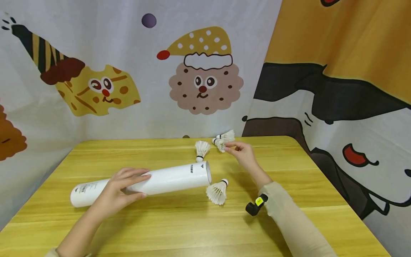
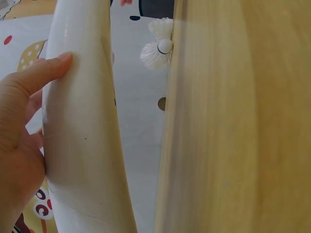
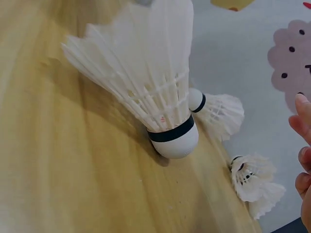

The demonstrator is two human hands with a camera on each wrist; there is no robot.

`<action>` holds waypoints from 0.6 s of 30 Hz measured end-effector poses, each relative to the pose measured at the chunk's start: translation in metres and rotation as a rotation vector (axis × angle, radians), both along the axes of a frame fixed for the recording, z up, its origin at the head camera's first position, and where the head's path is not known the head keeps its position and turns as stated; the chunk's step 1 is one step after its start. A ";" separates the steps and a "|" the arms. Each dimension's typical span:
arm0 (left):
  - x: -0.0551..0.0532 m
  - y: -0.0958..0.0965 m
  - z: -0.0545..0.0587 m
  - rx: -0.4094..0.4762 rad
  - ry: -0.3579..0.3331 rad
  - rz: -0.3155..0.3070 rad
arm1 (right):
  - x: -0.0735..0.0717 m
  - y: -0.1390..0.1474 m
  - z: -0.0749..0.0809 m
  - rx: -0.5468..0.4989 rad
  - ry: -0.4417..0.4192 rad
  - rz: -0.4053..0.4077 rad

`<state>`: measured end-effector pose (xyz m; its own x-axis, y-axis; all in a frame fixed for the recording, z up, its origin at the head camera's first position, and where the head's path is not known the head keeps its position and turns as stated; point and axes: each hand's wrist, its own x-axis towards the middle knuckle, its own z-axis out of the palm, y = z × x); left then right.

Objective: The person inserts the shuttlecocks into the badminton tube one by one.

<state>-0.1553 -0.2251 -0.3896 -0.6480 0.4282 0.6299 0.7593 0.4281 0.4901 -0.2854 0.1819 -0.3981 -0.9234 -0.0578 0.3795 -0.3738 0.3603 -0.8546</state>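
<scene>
My left hand [image 1: 117, 191] grips a long white shuttlecock tube [image 1: 173, 178] near its middle, thumb on the near side and fingers over the top. In the left wrist view the tube [image 2: 87, 126] fills the left part, with a thumb across it. Toward the back, my right hand [image 1: 242, 153] reaches to a pair of white feather shuttlecocks; its thumb and index finger overlap the feathers of the nearer shuttlecock [image 1: 219, 144] in the head view. The right wrist view shows the fingers [image 3: 303, 116] apart from that pair, with nothing between them. The farther shuttlecock [image 1: 227, 135] lies against the nearer one.
One shuttlecock [image 1: 202, 150] lies just behind the tube's right end, its cork toward the tube. Another shuttlecock [image 1: 217, 192] sits in front of that end. All rest on a wooden table [image 1: 179, 228], backed by a printed curtain [image 1: 128, 32]. A black camera [image 1: 257, 205] is strapped at the right wrist.
</scene>
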 end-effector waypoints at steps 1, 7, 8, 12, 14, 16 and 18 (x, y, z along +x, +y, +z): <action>0.000 0.000 0.000 0.000 -0.004 0.000 | -0.004 -0.001 -0.001 0.005 -0.003 0.017; 0.001 0.000 0.001 -0.004 -0.006 0.003 | -0.028 -0.008 -0.009 0.062 -0.041 0.084; 0.001 0.000 0.002 -0.005 -0.007 0.005 | -0.031 -0.009 -0.009 0.084 -0.048 0.088; 0.001 0.001 0.003 -0.004 -0.009 0.005 | -0.043 -0.014 -0.010 0.158 -0.075 0.120; 0.001 0.001 0.002 -0.005 -0.009 0.003 | -0.048 -0.016 -0.012 0.186 -0.103 0.139; 0.000 0.000 0.001 -0.004 -0.006 0.002 | -0.052 -0.018 -0.013 0.205 -0.123 0.166; -0.001 0.000 -0.001 -0.002 0.001 0.005 | -0.055 -0.019 -0.013 0.228 -0.128 0.198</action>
